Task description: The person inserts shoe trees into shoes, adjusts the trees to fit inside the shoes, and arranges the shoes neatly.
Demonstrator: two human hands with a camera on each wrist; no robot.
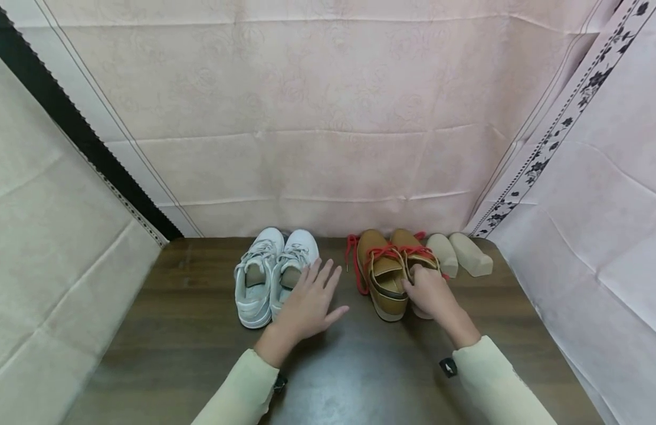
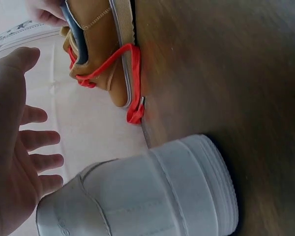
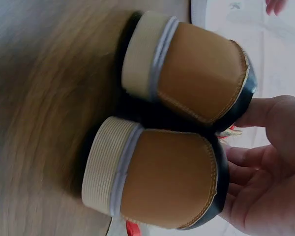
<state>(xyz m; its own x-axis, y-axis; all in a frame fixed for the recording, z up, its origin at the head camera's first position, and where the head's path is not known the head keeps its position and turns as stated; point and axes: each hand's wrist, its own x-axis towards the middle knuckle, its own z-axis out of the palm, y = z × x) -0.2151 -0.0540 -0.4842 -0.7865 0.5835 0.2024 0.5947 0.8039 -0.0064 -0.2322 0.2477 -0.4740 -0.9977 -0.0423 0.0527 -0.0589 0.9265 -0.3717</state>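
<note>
Two tan shoes with red laces stand side by side: the left shoe and the right shoe. My right hand grips them at their heel openings. In the right wrist view its thumb reaches into one shoe and its fingers into the other, so their adjoining sides lie between. The fingertips are hidden inside. My left hand, fingers spread and straight, hovers over a pair of white sneakers, overlapping the right sneaker. The left wrist view shows a sneaker's heel just below the palm.
Two beige shoe-shaped blocks lie right of the tan shoes. A loose red lace trails at their left. Behind rises a pale cloth-covered wall, with similar cloth on both sides. The dark wooden surface lies under everything.
</note>
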